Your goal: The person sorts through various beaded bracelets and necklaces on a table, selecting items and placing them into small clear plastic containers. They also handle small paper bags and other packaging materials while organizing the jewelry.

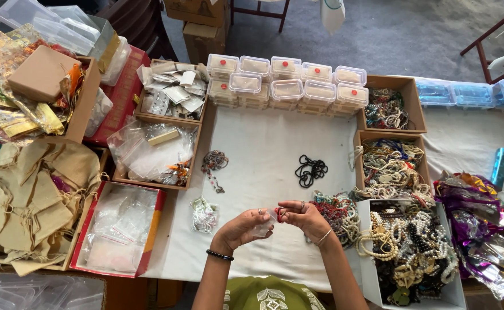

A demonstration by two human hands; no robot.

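Observation:
My left hand (241, 227) holds a small clear plastic pouch (265, 225) above the white table cover (263, 149). My right hand (302, 215) meets it from the right, fingers pinched on a small red item (279, 213) at the pouch's mouth. A black bead bracelet sits on my left wrist, and a thin bangle and a ring on my right. A heap of coloured bead strings (337, 210) lies just right of my right hand. A filled clear pouch (204, 215) lies to the left of my left hand.
A black bead string (310, 170) and a dark necklace (213, 163) lie further back. Stacked clear lidded tubs (289, 86) line the back. Boxes of bead jewellery (407, 247) stand on the right, boxes of plastic pouches (120, 229) and cloth bags (28, 206) on the left.

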